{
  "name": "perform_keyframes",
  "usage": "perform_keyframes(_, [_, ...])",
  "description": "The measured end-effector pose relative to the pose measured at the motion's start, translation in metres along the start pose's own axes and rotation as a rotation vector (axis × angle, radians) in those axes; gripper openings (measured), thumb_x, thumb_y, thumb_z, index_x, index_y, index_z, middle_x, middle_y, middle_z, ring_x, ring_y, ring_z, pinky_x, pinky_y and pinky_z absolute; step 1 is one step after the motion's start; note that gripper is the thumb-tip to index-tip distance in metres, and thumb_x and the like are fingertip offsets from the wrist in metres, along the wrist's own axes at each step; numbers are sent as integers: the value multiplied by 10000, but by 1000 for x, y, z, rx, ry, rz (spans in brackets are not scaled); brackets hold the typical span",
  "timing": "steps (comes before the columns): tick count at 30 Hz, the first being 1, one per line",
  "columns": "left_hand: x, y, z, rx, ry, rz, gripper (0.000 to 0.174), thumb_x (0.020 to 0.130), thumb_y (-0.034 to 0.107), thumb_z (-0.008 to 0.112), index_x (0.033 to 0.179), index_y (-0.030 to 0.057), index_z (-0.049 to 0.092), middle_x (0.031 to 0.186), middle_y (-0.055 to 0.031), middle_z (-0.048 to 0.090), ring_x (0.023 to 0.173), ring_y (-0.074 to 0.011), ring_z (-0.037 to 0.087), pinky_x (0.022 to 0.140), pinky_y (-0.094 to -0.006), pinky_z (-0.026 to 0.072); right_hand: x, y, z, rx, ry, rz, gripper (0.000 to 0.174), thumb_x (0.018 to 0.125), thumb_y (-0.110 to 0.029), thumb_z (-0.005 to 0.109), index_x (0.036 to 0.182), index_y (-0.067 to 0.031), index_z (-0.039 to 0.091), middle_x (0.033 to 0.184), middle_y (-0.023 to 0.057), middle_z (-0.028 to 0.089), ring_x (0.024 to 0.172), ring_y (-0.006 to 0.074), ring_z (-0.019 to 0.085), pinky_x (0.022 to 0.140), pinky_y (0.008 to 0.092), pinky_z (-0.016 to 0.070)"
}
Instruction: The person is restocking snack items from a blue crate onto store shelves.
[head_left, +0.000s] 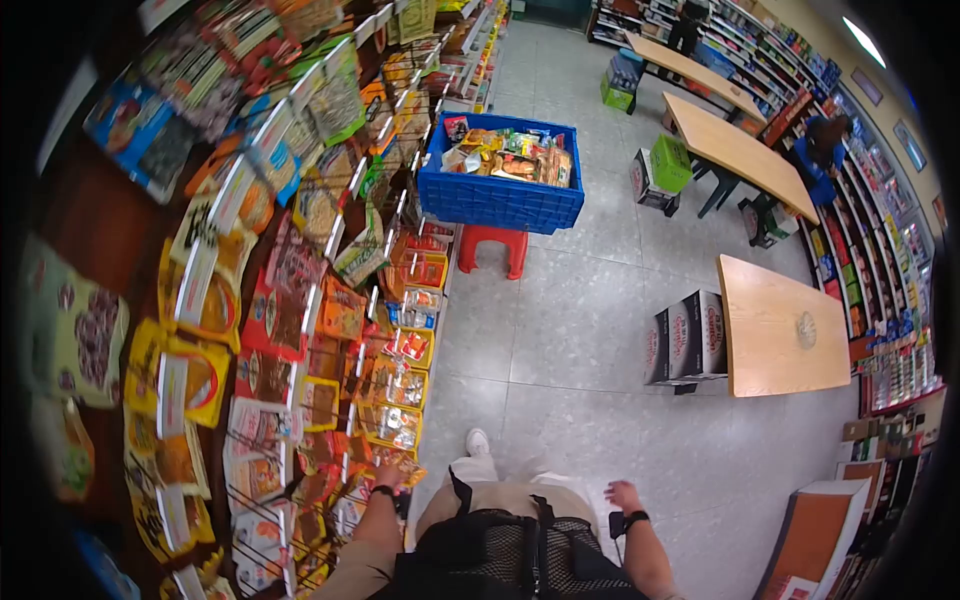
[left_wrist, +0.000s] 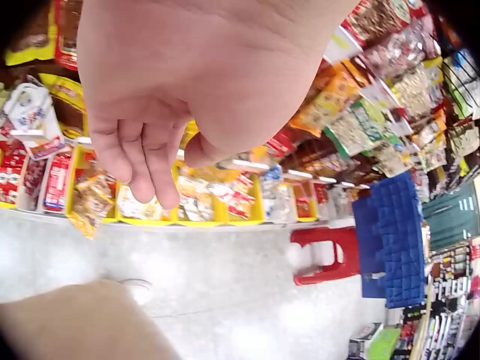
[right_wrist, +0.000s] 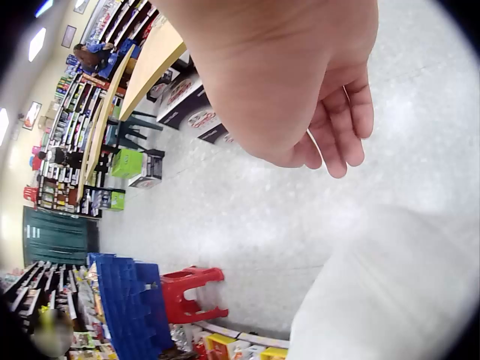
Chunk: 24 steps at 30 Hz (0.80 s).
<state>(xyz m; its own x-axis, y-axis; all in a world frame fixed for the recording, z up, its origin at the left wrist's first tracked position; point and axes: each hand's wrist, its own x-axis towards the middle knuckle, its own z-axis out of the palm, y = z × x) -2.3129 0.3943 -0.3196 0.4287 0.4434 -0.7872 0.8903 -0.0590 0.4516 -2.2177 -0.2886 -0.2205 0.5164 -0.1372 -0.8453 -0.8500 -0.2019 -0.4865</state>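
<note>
Where left fingers (left_wrist: pixel 163 180) hang, packets (left_wrist: pixel 93 201) nearby

Head view faces down and forward, farthest back; both wrist views sit close behind palms, sharing the blue crate (head_left: pixel 500 200), edges possibly distorted.

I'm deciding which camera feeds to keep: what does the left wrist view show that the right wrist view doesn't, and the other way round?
Only the left wrist view: the left hand and an orange packet jutting past the yellow trays.
Only the right wrist view: the right hand and ceiling lights.
Both: yellow trays, the blue crate, the red stool and the floor.
</note>
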Motion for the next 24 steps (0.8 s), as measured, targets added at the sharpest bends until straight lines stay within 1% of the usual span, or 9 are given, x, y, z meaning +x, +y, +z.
perform_keyframes(1, [24,29,13,-209,125,20,195,906,213,523,963,53,620,745,-120,667,593,-170,613,492,-297,484,4,-34,8,90,-22,28,308,908,-254,523,1088,-18,603,897,134,694,701,194,655,601,299,521])
perform_keyframes(3, [10,140,20,-370,-123,-22,226,933,248,521,1014,52,600,773,-108,678,604,-159,624,511,-298,490,11,-112,24,167,-40,-40,301,908,-243,535,1090,-16,608,880,111,684,705,174,648,616,285,522])
perform_keyframes(7, [-3,327,58,-246,-154,231,247,952,246,484,1066,32,535,801,-109,678,576,-141,590,516,-271,470,58,-243,51,186,-94,-179,271,919,-249,548,1068,-39,631,884,73,686,710,144,636,643,274,512])
perform_keyframes(11, [35,422,100,-184,-215,211,270,966,275,487,1116,55,535,801,-104,679,619,-129,600,556,-253,471,114,-360,56,199,-162,-303,261,927,-258,551,1055,-49,640,885,60,689,711,134,629,653,271,505])
perform_keyframes(16, [47,487,124,38,-201,219,210,914,168,480,824,19,599,760,-139,674,560,-203,632,467,-353,495,175,-468,31,256,-194,-298,250,929,-247,541,1027,-43,648,853,68,691,688,141,633,620,275,505])
perform_keyframes(19, [62,531,130,33,-178,42,220,903,186,483,856,19,618,731,-135,679,599,-219,667,473,-367,511,218,-529,19,159,-254,-289,247,929,-234,530,1011,-35,652,831,83,693,667,153,638,582,280,503])
perform_keyframes(21, [60,579,137,55,-37,138,233,903,212,493,892,22,628,711,-128,684,582,-217,663,461,-359,501,253,-568,11,109,-305,-349,244,928,-233,533,1005,-33,650,832,89,694,664,153,638,582,283,504])
perform_keyframes(23, [101,597,138,706,109,410,257,920,227,482,918,14,624,642,-115,661,557,-209,654,440,-331,477,275,-591,11,-67,-296,-418,247,932,-239,532,1004,-32,645,830,89,692,656,152,635,585,284,503])
perform_keyframes(24, [101,625,148,304,52,310,245,929,220,474,934,17,611,641,-108,657,540,-201,641,434,-321,465,290,-613,8,-11,-302,-444,245,932,-244,541,1009,-34,641,831,89,689,662,154,633,591,283,501])
